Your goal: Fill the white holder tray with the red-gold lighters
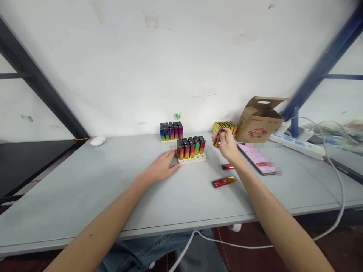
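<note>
Standing between both hands, lighters in a tray

The place looked like a small, plain workshop. A long grey worktable ran along a scuffed, marked white wall at twelve o'clock, with a dark metal post at ten and a blue post at two. Lighters stood upright in a pale tray near the dial's centre, a cardboard box and power strip sat at three, and dark red flooring showed at five
</note>
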A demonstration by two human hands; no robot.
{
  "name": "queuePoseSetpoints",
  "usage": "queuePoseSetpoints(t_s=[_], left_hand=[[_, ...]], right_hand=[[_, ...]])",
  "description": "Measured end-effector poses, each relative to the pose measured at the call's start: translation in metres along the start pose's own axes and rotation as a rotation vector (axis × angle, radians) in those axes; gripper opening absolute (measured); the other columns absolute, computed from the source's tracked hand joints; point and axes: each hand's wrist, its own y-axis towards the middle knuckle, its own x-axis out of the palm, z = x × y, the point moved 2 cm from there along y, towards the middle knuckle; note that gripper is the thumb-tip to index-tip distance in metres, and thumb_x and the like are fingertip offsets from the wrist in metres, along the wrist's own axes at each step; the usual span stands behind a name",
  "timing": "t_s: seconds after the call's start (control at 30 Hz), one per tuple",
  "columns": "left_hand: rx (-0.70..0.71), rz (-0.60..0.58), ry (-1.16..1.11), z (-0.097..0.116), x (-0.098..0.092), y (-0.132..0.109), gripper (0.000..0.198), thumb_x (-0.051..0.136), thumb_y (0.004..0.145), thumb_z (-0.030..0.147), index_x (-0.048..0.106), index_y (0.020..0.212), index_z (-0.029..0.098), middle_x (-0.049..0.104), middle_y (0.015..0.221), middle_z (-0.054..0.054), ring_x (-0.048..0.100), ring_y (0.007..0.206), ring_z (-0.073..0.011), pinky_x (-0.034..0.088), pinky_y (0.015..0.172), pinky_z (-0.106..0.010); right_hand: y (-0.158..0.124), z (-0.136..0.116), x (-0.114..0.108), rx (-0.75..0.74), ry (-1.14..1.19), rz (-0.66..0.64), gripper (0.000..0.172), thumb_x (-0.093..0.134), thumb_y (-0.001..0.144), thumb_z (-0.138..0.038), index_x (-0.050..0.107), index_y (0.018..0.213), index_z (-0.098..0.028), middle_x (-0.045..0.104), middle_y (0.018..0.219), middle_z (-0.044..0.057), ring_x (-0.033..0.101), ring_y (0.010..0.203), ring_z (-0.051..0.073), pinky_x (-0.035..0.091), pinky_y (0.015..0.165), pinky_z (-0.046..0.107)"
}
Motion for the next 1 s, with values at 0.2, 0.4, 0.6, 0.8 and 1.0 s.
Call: queuePoseSetpoints(t_s=[0.2, 0.4, 0.6, 0.8, 1.0], left_hand=[[0.006, 0.013, -0.004, 0.0, -0.001, 0.0, 0.059, 0.044, 0.094, 0.05, 0.039, 0.142, 0.017, 0.052, 0.14, -0.014, 0.05, 0.127, -0.0308, 0.039, 0.106, -0.045], [0.023, 0.028, -0.028, 0.0, -0.001, 0.0, 0.057, 0.045, 0.094, 0.049, 0.04, 0.141, 0.017, 0.053, 0.139, -0.014, 0.051, 0.126, -0.0308, 0.04, 0.106, -0.046], [0.033, 0.017, -0.014, 0.0, 0.0, 0.0, 0.058, 0.044, 0.094, 0.048, 0.037, 0.143, 0.016, 0.051, 0.141, -0.014, 0.049, 0.128, -0.0301, 0.038, 0.108, -0.044], [0.02, 0.005, 0.001, 0.001, 0.0, 0.0, 0.057, 0.043, 0.095, 0.048, 0.038, 0.142, 0.015, 0.051, 0.141, -0.015, 0.048, 0.129, -0.0303, 0.038, 0.108, -0.045], [0.026, 0.018, -0.028, 0.0, 0.0, 0.0, 0.058, 0.045, 0.094, 0.048, 0.038, 0.142, 0.017, 0.052, 0.141, -0.014, 0.049, 0.128, -0.0311, 0.039, 0.107, -0.046]], right_hand=[[-0.006, -0.017, 0.008, 0.27, 0.612, -0.067, 0.015, 0.049, 0.091, -0.04, 0.046, 0.101, -0.028, 0.065, 0.093, 0.0, 0.065, 0.085, 0.016, 0.057, 0.077, 0.038], [-0.015, -0.03, 0.013, 0.277, 0.698, -0.26, 0.022, 0.05, 0.09, -0.042, 0.056, 0.101, -0.025, 0.066, 0.097, 0.004, 0.064, 0.099, 0.019, 0.054, 0.086, 0.038], [-0.02, -0.037, 0.013, 0.297, 0.707, -0.358, 0.036, 0.04, 0.092, -0.055, 0.056, 0.1, -0.024, 0.068, 0.107, 0.008, 0.062, 0.108, 0.021, 0.054, 0.087, 0.038], [-0.02, -0.04, 0.012, 0.249, 0.618, -0.349, 0.047, 0.033, 0.09, -0.062, 0.057, 0.097, -0.022, 0.068, 0.108, 0.011, 0.062, 0.106, 0.022, 0.054, 0.087, 0.038], [-0.025, -0.046, 0.014, 0.291, 0.752, -0.42, 0.041, 0.037, 0.089, -0.062, 0.049, 0.086, -0.023, 0.068, 0.103, 0.012, 0.064, 0.102, 0.024, 0.053, 0.086, 0.039]])
